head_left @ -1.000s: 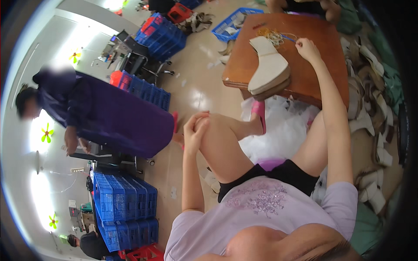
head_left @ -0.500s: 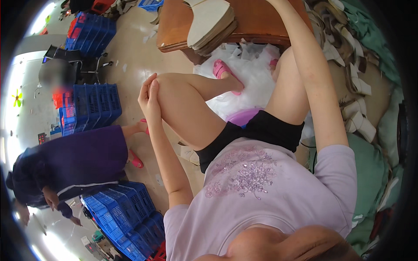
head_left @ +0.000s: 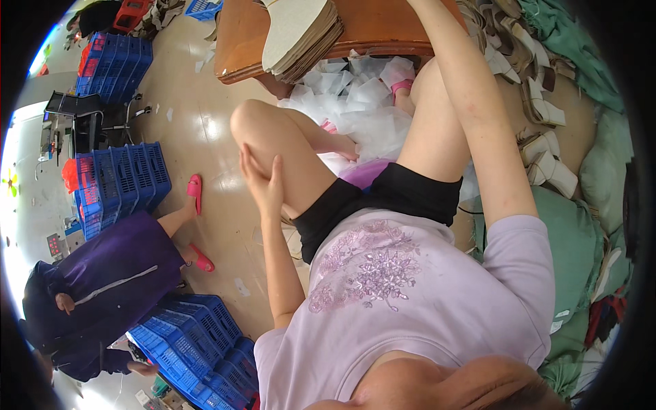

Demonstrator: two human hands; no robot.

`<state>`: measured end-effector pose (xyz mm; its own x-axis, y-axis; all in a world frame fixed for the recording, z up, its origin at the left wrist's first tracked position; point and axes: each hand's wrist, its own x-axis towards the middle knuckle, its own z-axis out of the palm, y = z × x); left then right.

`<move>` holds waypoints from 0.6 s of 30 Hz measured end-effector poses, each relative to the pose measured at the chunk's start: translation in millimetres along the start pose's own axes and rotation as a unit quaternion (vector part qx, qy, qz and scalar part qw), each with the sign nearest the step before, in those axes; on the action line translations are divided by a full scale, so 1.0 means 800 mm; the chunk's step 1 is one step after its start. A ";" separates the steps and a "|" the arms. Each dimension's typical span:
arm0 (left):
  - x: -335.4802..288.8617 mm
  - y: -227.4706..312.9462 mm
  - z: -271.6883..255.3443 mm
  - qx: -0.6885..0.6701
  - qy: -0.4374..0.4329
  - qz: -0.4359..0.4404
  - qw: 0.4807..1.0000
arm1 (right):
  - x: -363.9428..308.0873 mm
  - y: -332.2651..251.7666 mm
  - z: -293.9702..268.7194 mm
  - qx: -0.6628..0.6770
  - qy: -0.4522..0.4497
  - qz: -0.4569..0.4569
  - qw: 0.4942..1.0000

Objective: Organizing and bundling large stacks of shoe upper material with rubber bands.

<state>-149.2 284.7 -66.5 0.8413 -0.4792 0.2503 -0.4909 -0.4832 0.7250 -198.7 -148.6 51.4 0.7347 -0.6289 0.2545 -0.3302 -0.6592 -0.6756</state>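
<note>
Pale stack (head_left: 295,29), white label (head_left: 561,314) on green sack (head_left: 557,249), too small to read

Co-worker (head_left: 58,294): standing at left, dark purple garment (head_left: 126,260), pink slippers (head_left: 195,196).
Blue crates (head_left: 184,342): three stacks at left; red material (head_left: 70,175) at the two upper ones.
Black chair (head_left: 87,126): wheeled base, between crate stacks.
White sheets (head_left: 372,126): translucent, heaped loosely on the pale floor (head_left: 195,123).
Green sack (head_left: 557,253): bulky, lower right.
Green cloth (head_left: 574,55): crumpled, upper right.
</note>
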 end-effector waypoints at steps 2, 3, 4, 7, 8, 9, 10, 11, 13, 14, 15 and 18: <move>-0.002 0.020 -0.020 -0.116 0.028 -0.069 0.990 | 0.000 0.003 0.002 0.013 -0.005 0.014 1.000; -0.003 0.013 -0.040 -0.139 0.053 -0.068 0.987 | 0.004 0.005 -0.003 0.015 -0.006 0.012 1.000; 0.004 0.007 -0.059 -0.163 0.074 -0.066 0.982 | 0.009 0.013 -0.014 0.085 -0.067 -0.002 0.994; 0.015 0.017 -0.102 -0.173 0.106 -0.050 0.978 | 0.009 0.009 -0.001 0.083 -0.061 -0.013 0.995; 0.017 0.023 -0.103 -0.171 0.104 -0.049 0.979 | 0.007 0.005 0.007 0.006 0.006 -0.008 1.000; 0.016 0.030 -0.105 -0.144 0.123 -0.037 0.981 | 0.007 0.001 0.008 0.009 0.005 -0.007 1.000; 0.015 0.037 -0.105 -0.118 0.142 -0.024 0.982 | 0.007 -0.001 0.007 0.007 0.004 -0.017 1.000; 0.014 0.045 -0.099 -0.117 0.140 -0.024 0.983 | 0.006 -0.001 0.007 0.005 0.003 -0.027 1.000; 0.010 0.066 -0.076 -0.056 0.211 0.083 0.972 | 0.005 -0.004 0.010 0.006 -0.001 -0.036 0.999; 0.008 0.071 -0.066 -0.057 0.212 0.083 0.972 | 0.004 -0.003 0.010 0.006 -0.002 -0.044 0.999; 0.008 0.076 -0.057 -0.049 0.185 0.067 0.979 | 0.005 -0.001 0.009 0.005 -0.001 -0.044 0.999; 0.013 0.070 -0.036 -0.019 0.148 0.056 0.987 | 0.002 0.004 0.006 0.001 -0.012 -0.021 1.000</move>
<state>-161.2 273.5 -4.8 0.8139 -0.2909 0.5030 -0.5811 -0.4079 0.7043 -195.5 -150.1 46.2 0.7617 -0.5910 0.2656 -0.2983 -0.6837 -0.6660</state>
